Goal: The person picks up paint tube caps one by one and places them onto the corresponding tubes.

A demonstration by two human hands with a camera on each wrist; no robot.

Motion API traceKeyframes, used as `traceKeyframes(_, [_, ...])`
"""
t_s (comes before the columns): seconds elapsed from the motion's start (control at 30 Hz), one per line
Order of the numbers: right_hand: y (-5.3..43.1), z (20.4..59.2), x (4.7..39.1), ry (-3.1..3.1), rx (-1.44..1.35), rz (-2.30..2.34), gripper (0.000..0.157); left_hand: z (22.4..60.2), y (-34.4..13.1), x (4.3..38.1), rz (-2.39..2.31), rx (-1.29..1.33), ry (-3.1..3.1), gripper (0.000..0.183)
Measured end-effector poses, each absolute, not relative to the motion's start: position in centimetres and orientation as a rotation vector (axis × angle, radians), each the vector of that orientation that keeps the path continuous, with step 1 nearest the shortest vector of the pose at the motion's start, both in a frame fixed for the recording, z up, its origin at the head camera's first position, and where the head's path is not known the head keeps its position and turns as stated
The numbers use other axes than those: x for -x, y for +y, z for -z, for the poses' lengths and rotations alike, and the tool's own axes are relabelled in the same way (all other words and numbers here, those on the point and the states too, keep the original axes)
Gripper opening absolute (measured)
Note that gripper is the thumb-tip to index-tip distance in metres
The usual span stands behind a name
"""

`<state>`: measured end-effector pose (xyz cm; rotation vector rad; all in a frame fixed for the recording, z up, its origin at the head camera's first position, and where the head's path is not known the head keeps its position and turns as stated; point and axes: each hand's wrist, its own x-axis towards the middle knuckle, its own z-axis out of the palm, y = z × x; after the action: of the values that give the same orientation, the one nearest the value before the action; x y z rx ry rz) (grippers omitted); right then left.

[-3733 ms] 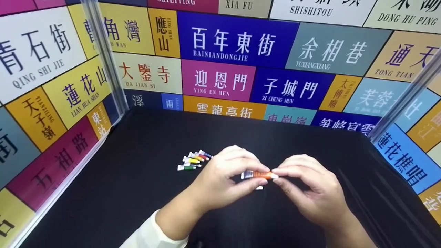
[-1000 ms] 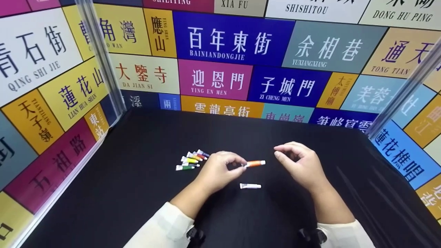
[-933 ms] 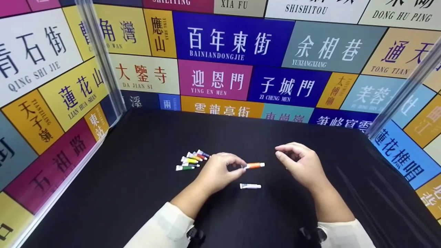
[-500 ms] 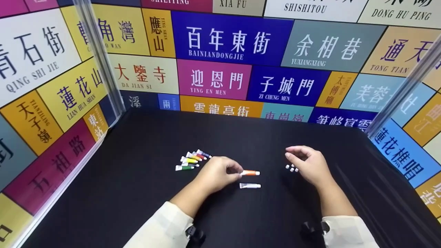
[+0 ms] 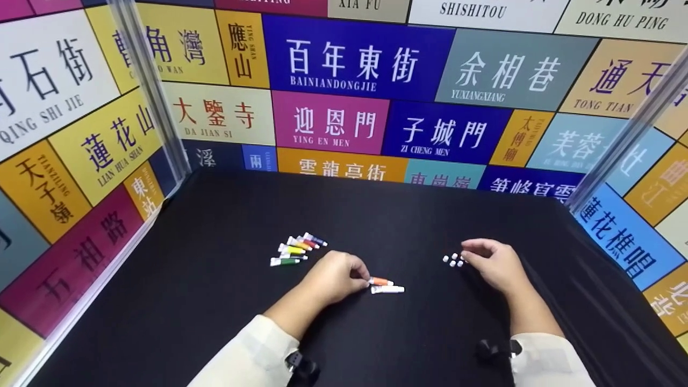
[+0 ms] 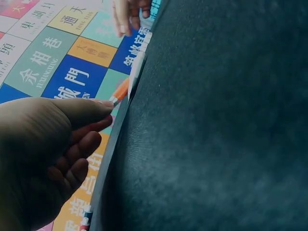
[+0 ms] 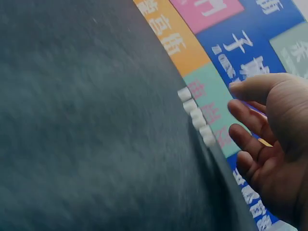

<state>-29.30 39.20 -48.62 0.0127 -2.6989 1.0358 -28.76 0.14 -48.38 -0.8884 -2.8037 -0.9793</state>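
My left hand [image 5: 336,277] pinches the tail end of an orange paint tube [image 5: 382,281] between thumb and forefinger, low over the black cloth. A white paint tube [image 5: 387,289] lies right beside it, on the near side. In the left wrist view, the orange tube [image 6: 121,90] tilts toward the white tube [image 6: 136,66]. Several small white caps [image 5: 452,263] sit on the cloth to the right, by the fingertips of my right hand [image 5: 497,269]. The right wrist view shows that hand [image 7: 276,130] empty, its fingers loosely bent and apart from the caps [image 7: 191,106].
Several more paint tubes [image 5: 293,250], among them green, yellow, red and dark blue, lie in a fanned group left of my left hand. Black cloth [image 5: 376,344] covers the table. Printed panels [image 5: 360,59] stand along its back and both sides.
Earlier both hands held the orange tube's two ends. They have since parted; the left lowered the tube beside the white one. The right hand moved right and nearer, uncovering the white caps.
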Motion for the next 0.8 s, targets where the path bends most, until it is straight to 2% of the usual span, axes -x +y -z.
traceKeyframes(0.3, [40.5, 49.9, 29.6, -2.751, -0.058, -1.102, 0.037, 49.0, 0.0, 28.9, 0.979, 0.953, -2.79, 0.004])
traceKeyframes(0.8, [41.1, 50.7, 29.8, -2.757, -0.023, -0.982, 0.033, 49.2, 0.3, 28.5, 0.967, 1.153, -2.747, 0.007])
